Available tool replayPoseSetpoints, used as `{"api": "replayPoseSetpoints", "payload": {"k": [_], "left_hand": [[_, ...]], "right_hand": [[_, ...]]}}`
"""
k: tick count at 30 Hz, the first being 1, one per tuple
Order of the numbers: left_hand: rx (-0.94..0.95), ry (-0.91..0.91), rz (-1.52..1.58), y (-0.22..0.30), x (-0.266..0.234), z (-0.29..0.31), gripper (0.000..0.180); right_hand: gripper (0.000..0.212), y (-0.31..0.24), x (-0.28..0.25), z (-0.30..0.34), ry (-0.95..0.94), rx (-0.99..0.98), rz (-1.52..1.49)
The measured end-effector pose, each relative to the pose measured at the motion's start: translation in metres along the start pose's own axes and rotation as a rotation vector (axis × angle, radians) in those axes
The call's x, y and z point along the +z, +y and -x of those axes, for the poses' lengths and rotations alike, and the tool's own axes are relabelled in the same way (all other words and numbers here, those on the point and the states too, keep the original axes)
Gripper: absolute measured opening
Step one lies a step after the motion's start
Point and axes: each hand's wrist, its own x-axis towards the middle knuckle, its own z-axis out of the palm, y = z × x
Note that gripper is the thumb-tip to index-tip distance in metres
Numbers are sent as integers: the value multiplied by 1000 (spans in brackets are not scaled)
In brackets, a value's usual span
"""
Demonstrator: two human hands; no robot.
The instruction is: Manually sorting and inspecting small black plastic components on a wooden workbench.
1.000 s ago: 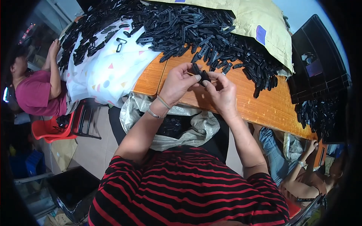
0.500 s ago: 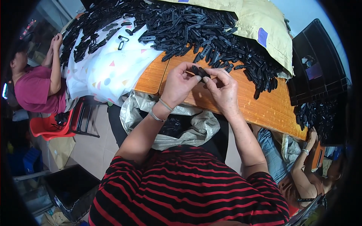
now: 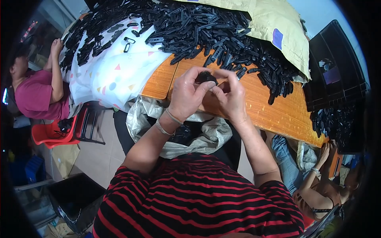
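Note:
A small black plastic piece (image 3: 207,77) is held up between my two hands over the near edge of the wooden table (image 3: 254,113). My left hand (image 3: 187,91) pinches it between thumb and fingers. From the other side, my right hand (image 3: 232,95) closes its thumb and fingers on the same piece, whose exact shape is partly covered. Beyond my hands lies a large heap of long black plastic pieces (image 3: 194,29) like it. Below the table edge, a whitish woven sack (image 3: 216,137) gapes in front of me with dark pieces inside.
A white patterned sheet (image 3: 107,75) covers the table's left part. A big tan paper bag (image 3: 274,23) lies at the far right, beside a black crate (image 3: 333,67). One person (image 3: 41,89) works at left, another (image 3: 313,186) at right. A black bin (image 3: 77,198) stands lower left.
My hands have turned the black piece, and my right fingers now curl over it. The person at right has shifted their hands a little.

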Motion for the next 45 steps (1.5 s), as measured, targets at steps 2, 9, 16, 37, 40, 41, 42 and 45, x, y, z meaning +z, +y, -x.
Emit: {"api": "replayPoseSetpoints", "payload": {"k": [2, 9, 16, 37, 40, 41, 42, 45], "left_hand": [[19, -3, -31, -1, -3, 3, 25], [76, 46, 24, -16, -7, 19, 15], [-129, -77, -30, -20, -43, 54, 11], [135, 11, -941, -64, 13, -84, 20], [97, 46, -846, -63, 6, -75, 20], [72, 44, -779, -56, 2, -73, 20], [-91, -12, -688, -50, -1, -69, 17], [-309, 1, 236, -62, -9, -51, 19]], "right_hand": [[29, 5, -1, 1, -167, -97, 21], [26, 11, 10, 13, -184, -200, 145], [29, 3, -7, 19, -469, -266, 83], [27, 61, -83, -29, -98, 48, 814], [29, 55, -85, -23, -98, 103, 780], [27, 48, -81, -23, -48, 114, 722], [24, 37, -76, -22, -21, 183, 658], [19, 33, -53, -15, -48, 160, 293]]}}
